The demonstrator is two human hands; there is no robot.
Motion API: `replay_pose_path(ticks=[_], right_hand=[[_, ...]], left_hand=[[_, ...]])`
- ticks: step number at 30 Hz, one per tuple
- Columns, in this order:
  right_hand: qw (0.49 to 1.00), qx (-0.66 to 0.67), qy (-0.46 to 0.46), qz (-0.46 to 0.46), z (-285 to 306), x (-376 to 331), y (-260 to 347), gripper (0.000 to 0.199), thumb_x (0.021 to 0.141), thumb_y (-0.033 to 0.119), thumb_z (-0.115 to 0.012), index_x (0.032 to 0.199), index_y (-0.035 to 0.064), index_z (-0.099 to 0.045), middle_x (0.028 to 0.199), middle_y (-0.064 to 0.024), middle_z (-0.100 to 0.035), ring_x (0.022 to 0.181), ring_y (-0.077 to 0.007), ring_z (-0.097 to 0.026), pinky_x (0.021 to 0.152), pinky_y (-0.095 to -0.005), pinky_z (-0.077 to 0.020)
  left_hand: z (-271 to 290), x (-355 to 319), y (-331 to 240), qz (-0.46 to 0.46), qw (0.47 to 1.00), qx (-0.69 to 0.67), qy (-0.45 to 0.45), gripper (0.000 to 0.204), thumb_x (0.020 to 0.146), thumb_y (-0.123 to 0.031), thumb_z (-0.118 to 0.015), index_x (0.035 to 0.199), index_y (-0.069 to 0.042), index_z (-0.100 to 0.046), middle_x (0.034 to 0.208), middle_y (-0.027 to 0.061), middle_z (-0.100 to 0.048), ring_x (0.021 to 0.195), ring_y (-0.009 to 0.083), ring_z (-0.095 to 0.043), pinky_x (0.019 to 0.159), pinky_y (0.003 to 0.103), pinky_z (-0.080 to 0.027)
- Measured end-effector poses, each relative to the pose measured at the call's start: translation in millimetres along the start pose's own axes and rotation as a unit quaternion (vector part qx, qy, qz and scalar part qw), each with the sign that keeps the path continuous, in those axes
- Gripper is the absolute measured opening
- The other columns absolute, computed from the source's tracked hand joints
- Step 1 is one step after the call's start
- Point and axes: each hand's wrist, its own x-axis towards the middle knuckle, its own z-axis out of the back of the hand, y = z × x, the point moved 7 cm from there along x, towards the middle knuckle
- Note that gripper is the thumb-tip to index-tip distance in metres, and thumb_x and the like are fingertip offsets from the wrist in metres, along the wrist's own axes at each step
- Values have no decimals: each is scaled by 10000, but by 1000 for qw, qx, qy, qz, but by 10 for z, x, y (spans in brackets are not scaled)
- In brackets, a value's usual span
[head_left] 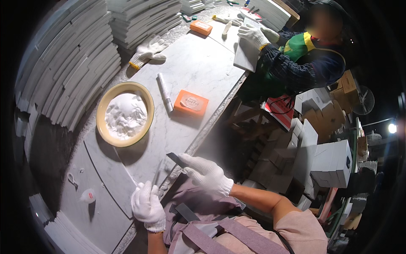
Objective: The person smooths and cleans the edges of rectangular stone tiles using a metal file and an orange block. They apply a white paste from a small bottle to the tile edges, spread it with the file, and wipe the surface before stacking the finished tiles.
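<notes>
My left hand (148, 207), in a white knit glove, is closed at the table's near edge. A thin grey blade-like tool (157, 172) rises from its fingers; its handle is hidden. My right hand (207, 174), gloved likewise, pinches a small dark flat piece (175, 160) over the edge of the marble-patterned slab (169, 131). Farther in stands a cream bowl (101, 120) of white powder or paste. Beside the bowl lie a white marker-like tube (164, 92) and an orange box-shaped pad (191, 103).
Tall stacks of white tiles (67, 59) line the left side. A loose glove (148, 51) and another orange pad (201, 28) lie farther back. Across the table, a co-worker with gloved hands (253, 36) holds a white slab (246, 55). Cartons (332, 163) are piled at right.
</notes>
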Motion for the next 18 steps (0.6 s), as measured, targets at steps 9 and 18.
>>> replay_pose_path(ticks=[9,18], right_hand=[[949,256,33,-182,-202,-19,-31,652,1060,140,-637,1649,89,-363,1162,-18,-668,717,-36,-506,641,-210,-483],[949,248,39,-188,-160,28,43,667,1057,183,-665,1651,112,-371,978,11,-633,704,-48,-522,629,-226,-486]], left_hand=[[-82,171,-572,-117,989,-65,59,314,896,-79,-785,1191,-32,-689,1026,174,-723,926,401,-696,844,496,-552],[-33,221,150,117,993,-3,16,234,952,-103,-740,1160,3,-722,1036,192,-745,914,399,-701,857,493,-563]])
